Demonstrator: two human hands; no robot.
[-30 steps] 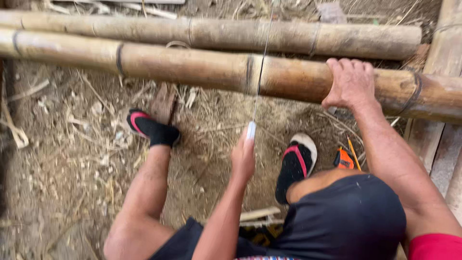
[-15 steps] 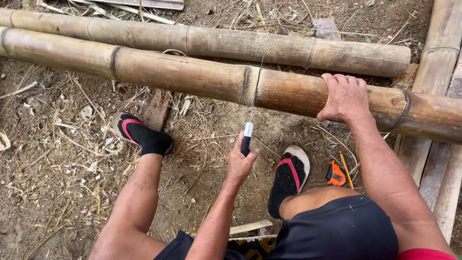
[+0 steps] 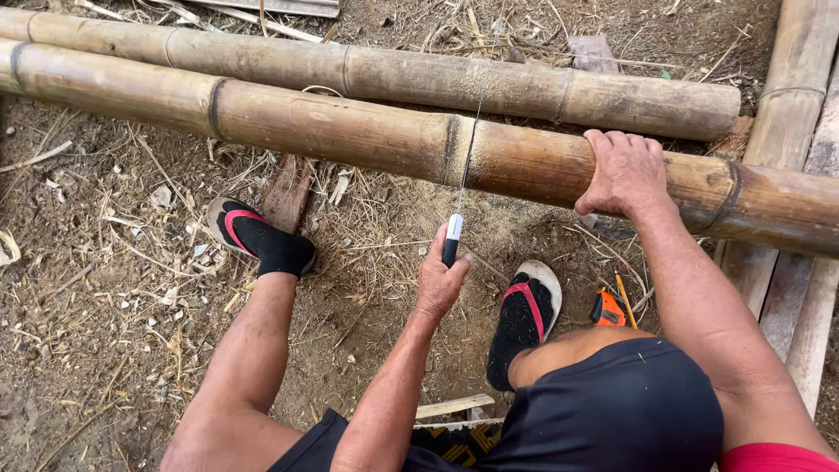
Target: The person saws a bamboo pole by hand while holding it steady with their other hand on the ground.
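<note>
Gripping a saw (image 3: 463,188) by its handle, the left hand (image 3: 440,281) pointed its blade away across the left-to-right bamboo pole (image 3: 350,131), which the right hand (image 3: 625,170) clasped.

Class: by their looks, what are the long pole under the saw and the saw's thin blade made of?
Long tan pole: bamboo, dry and matte, shown by its dark ringed nodes. Thin grey blade: probably metal, being narrow, pale and rigid; its finish is too small to judge.
</note>
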